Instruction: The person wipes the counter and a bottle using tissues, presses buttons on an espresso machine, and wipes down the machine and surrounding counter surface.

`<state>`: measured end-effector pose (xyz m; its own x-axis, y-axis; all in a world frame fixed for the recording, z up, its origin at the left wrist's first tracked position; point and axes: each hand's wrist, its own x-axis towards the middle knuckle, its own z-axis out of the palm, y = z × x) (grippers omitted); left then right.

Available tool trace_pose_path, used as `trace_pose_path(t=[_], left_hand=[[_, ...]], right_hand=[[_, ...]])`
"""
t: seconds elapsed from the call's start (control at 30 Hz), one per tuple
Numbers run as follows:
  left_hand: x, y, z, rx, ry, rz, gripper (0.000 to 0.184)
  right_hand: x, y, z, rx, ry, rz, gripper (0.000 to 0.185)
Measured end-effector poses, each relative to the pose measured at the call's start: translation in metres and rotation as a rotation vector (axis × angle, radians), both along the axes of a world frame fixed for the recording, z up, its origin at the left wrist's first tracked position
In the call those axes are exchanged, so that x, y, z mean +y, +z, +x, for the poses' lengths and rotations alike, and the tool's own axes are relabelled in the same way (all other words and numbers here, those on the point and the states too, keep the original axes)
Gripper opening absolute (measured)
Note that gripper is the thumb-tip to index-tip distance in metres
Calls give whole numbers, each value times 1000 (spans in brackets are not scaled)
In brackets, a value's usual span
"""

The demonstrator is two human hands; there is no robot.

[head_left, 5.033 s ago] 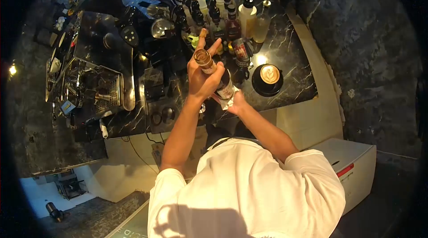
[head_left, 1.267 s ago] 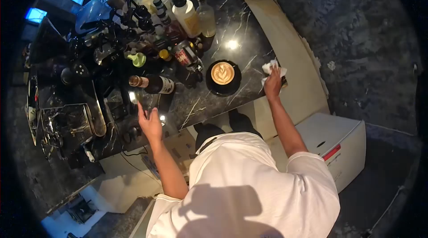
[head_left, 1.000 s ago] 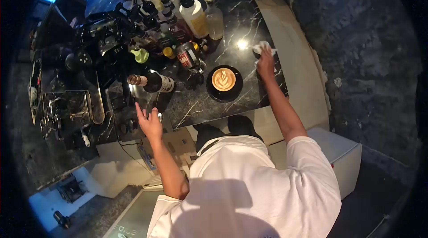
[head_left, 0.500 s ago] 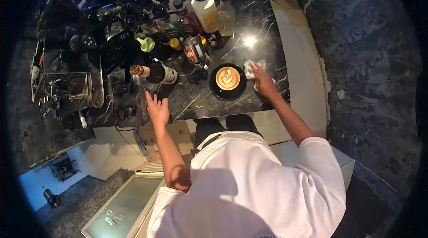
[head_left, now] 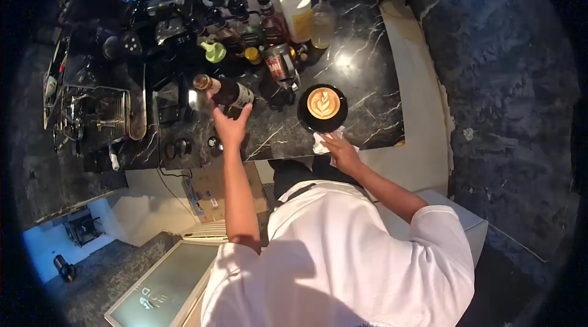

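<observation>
My left hand [head_left: 231,125] is at the near side of a dark bottle [head_left: 230,92] with a brown cap, its thumb and fingers spread around the body; whether it touches the glass is unclear. My right hand [head_left: 340,152] presses a crumpled white cloth [head_left: 321,143] on the counter's front edge, palm down. Just beyond the cloth stands a cup of latte [head_left: 323,102] with leaf-patterned foam on a black saucer [head_left: 319,125]. Between the bottle and the cup, farther back, is a dark jar with a red and white label [head_left: 282,65].
Pump bottles, a white squeeze bottle [head_left: 297,17] and a clear spouted bottle [head_left: 323,23] crowd the back of the marble counter [head_left: 367,69]. A green scoop-like item [head_left: 214,52] lies before them. An espresso machine [head_left: 110,112] stands at left, a white box [head_left: 459,223] at lower right.
My right hand has wiped the cloth from the counter's right side toward the front edge below the saucer. My left hand has moved from below the bottle up against it.
</observation>
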<state>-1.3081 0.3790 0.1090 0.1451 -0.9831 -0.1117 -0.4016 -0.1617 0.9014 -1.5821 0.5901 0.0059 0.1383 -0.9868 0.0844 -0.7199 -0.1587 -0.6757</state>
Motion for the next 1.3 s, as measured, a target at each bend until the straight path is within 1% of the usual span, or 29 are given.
trace_pose_path(t=[0.07, 0.13, 0.23, 0.3, 0.4, 0.47, 0.57, 0.63, 0.77, 0.9, 0.93, 1.07, 1.1, 1.23, 1.3], left_hand=[[-10, -1, 2, -240, -1, -66, 72], [-23, -18, 11, -204, -6, -156, 79], [-31, -21, 13, -211, -49, -211, 81], [-35, -24, 12, -231, -58, -263, 82], [-41, -18, 7, -230, -76, -254, 84], [-51, -31, 6, -222, -115, -327, 85], [-64, -30, -3, -192, -184, -392, 87], [-75, -33, -8, -224, -228, -481, 86], [-89, -27, -20, -127, -300, -493, 83], [-99, -27, -25, -64, -349, -418, 83], [-99, -27, -24, -56, -366, -414, 83], [-105, -25, -21, -99, -410, -426, 84], [-105, -23, -22, -92, -421, -429, 84], [-104, -20, -22, -48, -429, -366, 87], [-98, -20, -22, -52, -410, -376, 86]], right_hand=[[-15, 2, 16, -21, 84, 70, 42], [-24, 0, 36, 13, 90, 25, 42], [-37, -7, 72, 112, 72, -107, 43], [-46, -11, 92, 101, 72, -113, 43], [-64, -16, 121, 81, 35, -126, 43], [-81, -21, 140, 93, 20, -126, 43], [-112, -26, 167, 128, -33, -117, 43], [-131, -25, 181, 122, -67, -107, 45], [-155, -16, 197, 115, -159, -76, 51], [-154, 1, 202, 95, -71, -27, 60], [-151, 3, 203, 98, -88, -21, 60], [-144, 9, 194, 45, 78, 86, 66], [-143, 6, 191, 49, 66, 85, 66], [-145, -13, 184, 71, 148, 48, 63], [-156, -8, 184, 60, 111, 65, 60]])
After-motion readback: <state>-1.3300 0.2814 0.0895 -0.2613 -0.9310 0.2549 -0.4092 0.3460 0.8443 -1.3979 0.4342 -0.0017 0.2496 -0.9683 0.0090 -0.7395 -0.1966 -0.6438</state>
